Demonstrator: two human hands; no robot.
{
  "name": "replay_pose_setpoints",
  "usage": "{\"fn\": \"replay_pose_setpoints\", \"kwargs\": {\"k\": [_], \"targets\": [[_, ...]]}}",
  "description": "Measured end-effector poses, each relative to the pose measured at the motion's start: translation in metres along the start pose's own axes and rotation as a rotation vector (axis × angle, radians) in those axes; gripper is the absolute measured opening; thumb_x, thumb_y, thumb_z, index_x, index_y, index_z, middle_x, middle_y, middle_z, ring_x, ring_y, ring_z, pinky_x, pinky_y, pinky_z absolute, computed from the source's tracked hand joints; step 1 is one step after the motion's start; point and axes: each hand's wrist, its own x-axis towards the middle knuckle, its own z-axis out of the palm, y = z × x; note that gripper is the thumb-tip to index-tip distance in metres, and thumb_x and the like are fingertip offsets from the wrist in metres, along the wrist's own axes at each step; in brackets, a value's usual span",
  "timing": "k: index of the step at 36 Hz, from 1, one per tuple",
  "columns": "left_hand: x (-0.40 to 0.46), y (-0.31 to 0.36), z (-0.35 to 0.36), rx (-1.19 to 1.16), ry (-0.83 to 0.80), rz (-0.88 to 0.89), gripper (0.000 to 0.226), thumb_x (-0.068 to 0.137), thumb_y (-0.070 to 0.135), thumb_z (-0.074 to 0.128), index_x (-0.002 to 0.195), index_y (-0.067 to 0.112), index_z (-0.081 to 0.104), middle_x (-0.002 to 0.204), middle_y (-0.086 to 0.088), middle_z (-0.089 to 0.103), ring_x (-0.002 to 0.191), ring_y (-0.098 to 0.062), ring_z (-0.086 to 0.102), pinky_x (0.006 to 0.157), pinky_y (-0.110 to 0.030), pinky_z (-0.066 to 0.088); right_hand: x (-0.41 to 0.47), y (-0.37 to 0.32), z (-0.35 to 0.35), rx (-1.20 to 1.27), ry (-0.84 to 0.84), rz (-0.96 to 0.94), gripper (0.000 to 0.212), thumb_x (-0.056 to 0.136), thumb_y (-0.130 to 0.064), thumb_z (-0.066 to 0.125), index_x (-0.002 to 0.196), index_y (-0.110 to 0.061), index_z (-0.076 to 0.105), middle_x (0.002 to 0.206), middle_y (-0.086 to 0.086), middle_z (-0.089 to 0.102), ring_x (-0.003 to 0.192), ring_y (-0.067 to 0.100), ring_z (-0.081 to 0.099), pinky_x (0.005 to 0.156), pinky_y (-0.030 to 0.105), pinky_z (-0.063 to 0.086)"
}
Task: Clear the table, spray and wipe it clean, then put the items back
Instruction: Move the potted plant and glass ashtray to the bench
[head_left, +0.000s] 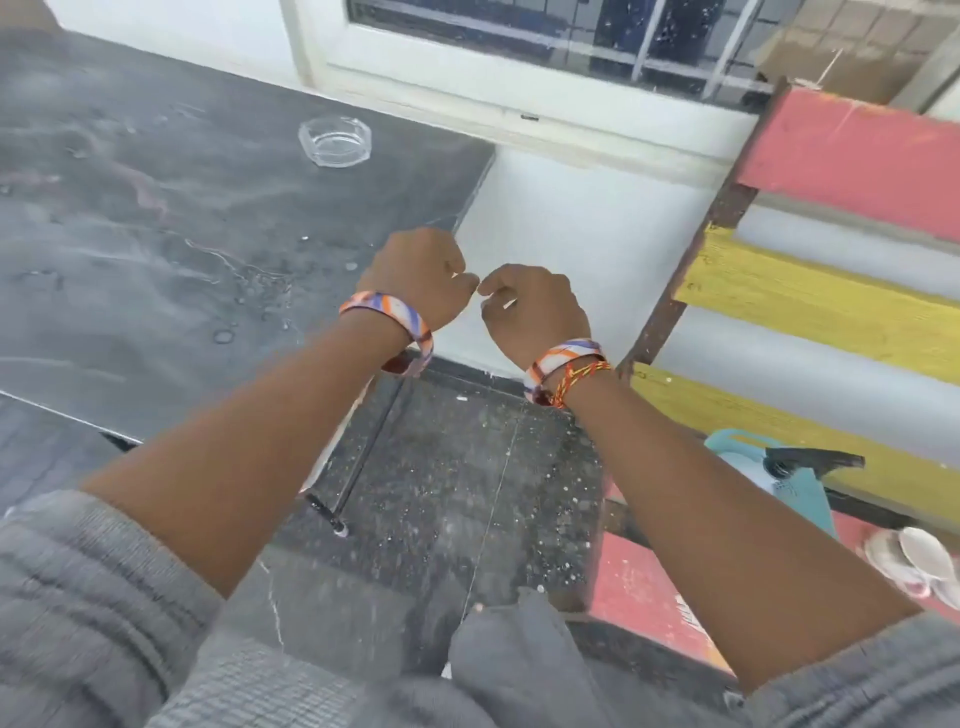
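Setting: dark grey bench (156, 218) sitting under a white window wall, its top looking dusty and dotted with water drops.
Ashtray: clear glass ashtray (335, 141) resting alone near the bench's far edge, well apart from both hands.
Spray bottle: light blue spray bottle (789, 475) with a black trigger standing on a red and yellow slatted seat (831, 291) at the right, by some pale cloths (919, 566).
Left hand: left hand (423, 275) hovering over the bench corner, fingers curling inward, grasping nothing visible.
Right hand: right hand (535, 312) hanging beside it, thumbs nearly touching, fingers loosely curling, holding nothing.
Wrists: patterned bands circling both wrists; grey sleeves pushed up.
Step, judged: clearing seems unfinished; lifting the ashtray by its rim, keeping it level, would be serving best before spraying.
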Motion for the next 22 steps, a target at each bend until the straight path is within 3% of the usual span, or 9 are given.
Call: {"fn": "replay_pose_setpoints", "kwargs": {"k": [4,7,12,16,22], "targets": [[0.01,-0.043,-0.022,0.002,0.025,-0.076,0.032,0.072,0.032,0.054,0.08,0.004,0.066,0.084,-0.021,0.064,0.076,-0.031,0.049,0.073,-0.033,0.045,0.024,-0.029,0.028,0.01,-0.045,-0.035,0.021,0.085,-0.018,0.054,0.099,-0.024,0.068,0.099,0.0,0.07,0.094,0.025,0.062,0.08,0.032,0.05],[0.024,-0.074,-0.031,0.015,0.042,-0.106,0.024,0.079,0.025,0.06,0.087,0.003,0.067,0.095,-0.019,0.068,0.091,-0.036,0.059,0.08,-0.035,0.047,0.047,-0.044,0.05,0.017,-0.072,-0.045,0.022,0.085,-0.018,0.053,0.1,-0.022,0.068,0.102,0.004,0.07,0.095,0.029,0.062,0.081,0.035,0.051],[0.064,-0.123,-0.041,0.041,0.007,-0.119,0.023,0.082,0.023,0.062,0.099,0.008,0.066,0.11,-0.012,0.066,0.106,-0.035,0.058,0.089,-0.037,0.045,0.097,-0.061,0.089,0.101,-0.128,-0.012,0.028,0.085,-0.015,0.055,0.112,-0.017,0.064,0.113,0.004,0.067,0.107,0.027,0.06,0.093,0.039,0.048],[0.109,-0.164,-0.053,0.034,0.01,-0.152,0.029,0.081,0.025,0.064,0.105,0.009,0.064,0.12,-0.013,0.062,0.111,-0.032,0.056,0.094,-0.034,0.042,0.144,-0.082,0.126,0.114,-0.181,-0.025,0.042,0.087,-0.015,0.057,0.128,-0.012,0.051,0.123,0.011,0.059,0.117,0.028,0.052,0.096,0.036,0.044],[0.156,-0.218,-0.076,0.033,0.075,-0.183,0.036,0.083,0.024,0.063,0.114,0.006,0.059,0.119,-0.021,0.056,0.116,-0.031,0.049,0.09,-0.029,0.031,0.204,-0.118,0.169,-0.007,-0.205,-0.009,0.06,0.089,-0.025,0.057,0.143,-0.014,0.03,0.132,0.018,0.048,0.123,0.035,0.044,0.099,0.041,0.04]]}}
